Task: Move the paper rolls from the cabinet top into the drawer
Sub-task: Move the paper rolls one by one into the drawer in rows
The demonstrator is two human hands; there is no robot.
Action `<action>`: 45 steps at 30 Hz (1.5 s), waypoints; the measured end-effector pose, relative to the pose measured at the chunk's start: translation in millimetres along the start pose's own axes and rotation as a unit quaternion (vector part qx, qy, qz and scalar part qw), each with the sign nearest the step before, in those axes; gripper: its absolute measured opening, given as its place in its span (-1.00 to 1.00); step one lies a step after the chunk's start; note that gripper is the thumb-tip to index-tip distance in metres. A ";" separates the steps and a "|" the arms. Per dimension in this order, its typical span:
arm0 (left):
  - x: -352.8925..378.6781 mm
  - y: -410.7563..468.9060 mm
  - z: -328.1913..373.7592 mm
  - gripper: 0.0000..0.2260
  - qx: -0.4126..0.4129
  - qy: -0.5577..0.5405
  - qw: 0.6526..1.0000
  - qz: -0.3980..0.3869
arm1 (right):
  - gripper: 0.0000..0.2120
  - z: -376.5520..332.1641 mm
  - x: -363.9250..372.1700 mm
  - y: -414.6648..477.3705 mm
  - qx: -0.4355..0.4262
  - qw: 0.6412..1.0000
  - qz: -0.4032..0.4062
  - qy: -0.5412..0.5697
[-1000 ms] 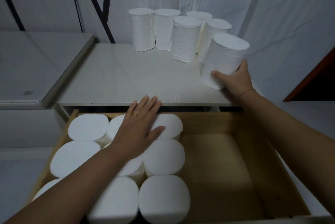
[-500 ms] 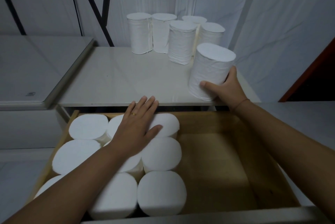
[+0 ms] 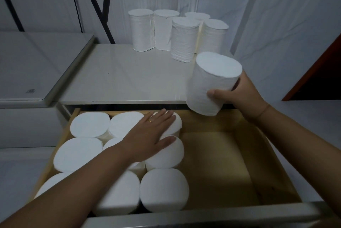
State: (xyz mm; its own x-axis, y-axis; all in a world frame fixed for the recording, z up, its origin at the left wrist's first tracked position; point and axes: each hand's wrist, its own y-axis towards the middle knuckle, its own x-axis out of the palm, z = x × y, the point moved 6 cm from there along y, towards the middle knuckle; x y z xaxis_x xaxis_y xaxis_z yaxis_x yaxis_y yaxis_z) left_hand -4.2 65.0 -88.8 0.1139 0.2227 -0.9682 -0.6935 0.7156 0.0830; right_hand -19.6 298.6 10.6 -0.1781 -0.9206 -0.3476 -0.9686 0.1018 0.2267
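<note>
My right hand (image 3: 238,94) grips a white paper roll (image 3: 212,82), slightly tilted, over the front right edge of the cabinet top (image 3: 118,80) and the back of the open wooden drawer (image 3: 227,161). Several more white rolls (image 3: 181,39) stand upright at the back of the cabinet top. Upright rolls (image 3: 164,189) fill the left half of the drawer. My left hand (image 3: 147,137) lies flat, fingers spread, on top of the rolls at the drawer's back middle. The drawer's right half shows bare wood.
A lower grey-white surface (image 3: 27,69) adjoins the cabinet on the left. White sheeting (image 3: 276,24) hangs behind and to the right, with black rods (image 3: 96,6) crossing at the back left. A dark reddish edge (image 3: 313,72) shows at far right.
My right hand has carried the roll from the cabinet top's right side forward and down to the edge above the drawer. My left hand has stayed on the rolls in the drawer.
</note>
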 end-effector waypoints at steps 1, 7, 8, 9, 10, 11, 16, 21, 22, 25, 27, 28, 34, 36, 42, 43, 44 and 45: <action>0.4 0.1 -0.2 -0.38 -0.002 0.000 1.000 -0.003 | -0.17 -1.4 0.2 -7.3 -0.004 1.000 -0.010 0.000; 0.7 0.3 1.0 -0.38 -0.008 0.014 1.000 -0.007 | -0.11 4.8 4.8 -38.1 -0.023 0.996 -0.079 -0.028; 0.4 0.1 1.2 -0.38 -0.008 0.015 1.000 -0.007 | -0.12 11.3 6.5 -40.5 -0.017 0.995 -0.091 -0.036; 0.1 -0.2 1.2 -0.38 -0.008 0.014 1.000 -0.007 | -0.13 19.4 8.1 -42.4 -0.011 0.994 -0.100 -0.045; 0.0 -0.2 1.2 -0.38 -0.008 0.012 1.000 -0.006 | -0.14 28.5 9.5 -43.9 -0.006 0.993 -0.105 -0.055; -0.2 -0.2 1.2 -0.38 -0.007 0.012 1.000 -0.006 | -0.14 38.6 10.7 -45.0 0.001 0.992 -0.106 -0.063; 0.6 0.3 0.6 -0.39 -0.008 0.011 1.000 -0.008 | -0.17 88.9 23.7 -52.9 0.049 0.985 -0.134 -0.096; 2.3 0.9 -1.4 -0.38 -0.019 -0.005 1.000 -0.010 | -0.11 113.6 34.3 -59.3 0.045 0.970 -0.177 -0.157; 2.4 1.1 -1.4 -0.38 -0.019 -0.004 1.000 -0.009 | -0.10 115.1 33.8 -59.8 0.047 0.970 -0.175 -0.161; 2.6 0.8 -1.7 -0.39 -0.015 -0.001 1.000 -0.006 | -0.10 115.2 33.5 -61.3 0.053 0.965 -0.189 -0.171; 2.4 0.4 -2.2 -0.39 -0.012 0.002 1.000 -0.003 | -0.11 115.8 31.1 -62.5 0.086 0.958 -0.217 -0.169; 2.6 0.1 -2.1 -0.38 -0.011 0.003 1.000 -0.001 | -0.12 117.3 27.8 -64.2 0.125 0.954 -0.228 -0.147; 4.2 7.7 1.8 -0.38 -0.020 -0.009 1.000 -0.007 | -0.38 123.9 24.2 -90.8 0.449 0.864 -0.172 0.148; 3.4 16.2 6.1 -0.41 -0.009 -0.004 1.000 -0.015 | -0.45 121.7 31.7 -88.7 0.459 0.854 -0.158 0.185; 7.8 34.2 23.7 -0.43 0.023 0.001 1.000 -0.005 | -0.72 117.1 45.3 -74.8 0.443 0.869 -0.128 0.182; 9.9 34.8 24.7 -0.43 0.024 0.000 1.000 0.000 | -0.72 118.4 45.8 -73.6 0.440 0.872 -0.128 0.173; 11.4 34.2 24.8 -0.43 0.024 0.001 1.000 0.005 | -0.70 119.4 46.4 -73.1 0.439 0.873 -0.128 0.166; 12.5 33.1 24.3 -0.43 0.023 0.003 1.000 0.011 | -0.67 120.5 46.9 -72.7 0.439 0.874 -0.129 0.162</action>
State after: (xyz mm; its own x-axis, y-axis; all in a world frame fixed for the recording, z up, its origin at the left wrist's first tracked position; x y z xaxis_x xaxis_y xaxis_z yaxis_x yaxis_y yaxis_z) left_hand -8.5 107.5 -92.5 0.0954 0.2348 -0.9674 -0.6621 0.7407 0.1145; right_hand 21.6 293.5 -131.8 -0.0128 -0.9996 0.0249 -0.7539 -0.0067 -0.6570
